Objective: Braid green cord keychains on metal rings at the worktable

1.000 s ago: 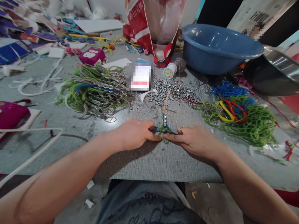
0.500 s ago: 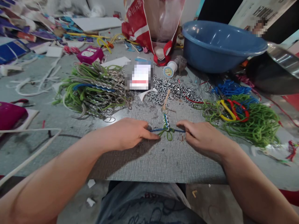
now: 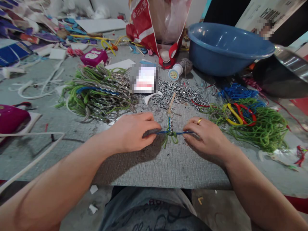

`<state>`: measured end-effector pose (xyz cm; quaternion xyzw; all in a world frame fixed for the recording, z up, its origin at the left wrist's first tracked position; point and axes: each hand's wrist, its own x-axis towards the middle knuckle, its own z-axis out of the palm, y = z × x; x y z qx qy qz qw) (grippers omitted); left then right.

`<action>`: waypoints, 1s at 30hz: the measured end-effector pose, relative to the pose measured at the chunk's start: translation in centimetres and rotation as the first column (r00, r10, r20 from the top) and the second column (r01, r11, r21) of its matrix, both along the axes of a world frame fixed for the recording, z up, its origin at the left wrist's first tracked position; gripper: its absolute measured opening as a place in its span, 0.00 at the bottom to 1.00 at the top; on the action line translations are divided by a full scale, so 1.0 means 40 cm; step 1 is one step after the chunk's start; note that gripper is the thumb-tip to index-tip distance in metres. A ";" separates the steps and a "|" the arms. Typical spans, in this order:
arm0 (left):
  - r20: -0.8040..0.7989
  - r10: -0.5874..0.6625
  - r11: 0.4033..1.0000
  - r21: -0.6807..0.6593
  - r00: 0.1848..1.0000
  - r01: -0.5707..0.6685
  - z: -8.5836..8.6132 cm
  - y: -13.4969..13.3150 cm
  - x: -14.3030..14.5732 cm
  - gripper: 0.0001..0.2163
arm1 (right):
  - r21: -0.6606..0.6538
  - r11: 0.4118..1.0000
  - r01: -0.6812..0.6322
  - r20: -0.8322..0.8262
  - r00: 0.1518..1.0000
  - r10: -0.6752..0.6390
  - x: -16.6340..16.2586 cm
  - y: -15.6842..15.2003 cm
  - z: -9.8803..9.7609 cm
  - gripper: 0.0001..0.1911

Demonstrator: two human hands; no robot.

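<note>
A short braid [image 3: 169, 123] of blue and green cord with small metal nuts along it lies on the grey table in front of me. From its lower end, blue cord [image 3: 164, 132] stretches out to both sides. My left hand [image 3: 134, 132] has the left strand between thumb and fingers. On the other side, my right hand [image 3: 207, 134], with a gold ring, is closed on the right strand, its tip hidden by the fingers. Green cord [image 3: 175, 140] hangs loose in a loop below the braid, touched by neither hand. A tan strip [image 3: 171, 101] lies at the braid's top.
Loose metal nuts [image 3: 185, 91] are scattered beyond the braid. A heap of finished braids [image 3: 96, 93] lies left, green cord [image 3: 267, 128] with scissors [image 3: 247, 116] right. Behind are a phone [image 3: 145, 77], thread spool [image 3: 175, 72], red bag [image 3: 141, 29] and blue basin [image 3: 228, 51].
The left fingers have curled in and moved slightly up, where the index finger was stretched out before. My right hand has turned so its ring shows. The green strands have shifted.
</note>
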<state>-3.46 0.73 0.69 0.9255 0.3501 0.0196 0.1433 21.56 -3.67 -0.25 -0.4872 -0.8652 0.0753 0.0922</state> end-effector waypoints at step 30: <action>-0.049 0.147 0.981 0.131 0.988 -0.140 -0.059 -0.046 0.088 0.10 | 0.044 0.995 0.085 -0.043 0.996 -0.083 -0.064 -0.002 -0.046 0.10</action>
